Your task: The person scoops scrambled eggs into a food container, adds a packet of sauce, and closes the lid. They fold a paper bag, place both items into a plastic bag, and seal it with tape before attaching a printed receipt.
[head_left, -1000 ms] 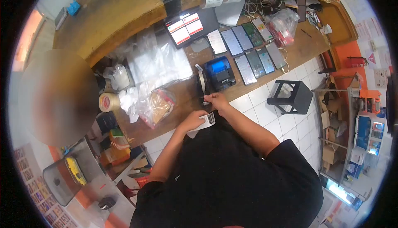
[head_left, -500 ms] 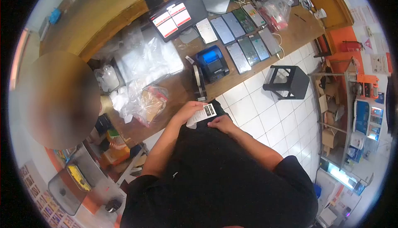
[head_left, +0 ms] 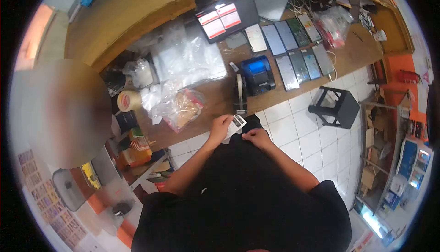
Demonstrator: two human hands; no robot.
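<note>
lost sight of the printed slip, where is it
Head view, near the centre: the printed slip is held in the left hand, just off the counter edge below the tape dispenser, with the right hand to its right.

Even indoor light, slightly dim; fisheye bends the dark-vignetted edges, a blurred patch at left, glare perhaps from the window (head_left: 35, 32).

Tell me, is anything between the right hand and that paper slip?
Nothing visible stands between them. The left hand holds the paper slip, and the right hand sits close beside it, with only the black shirt behind the gap.
</note>
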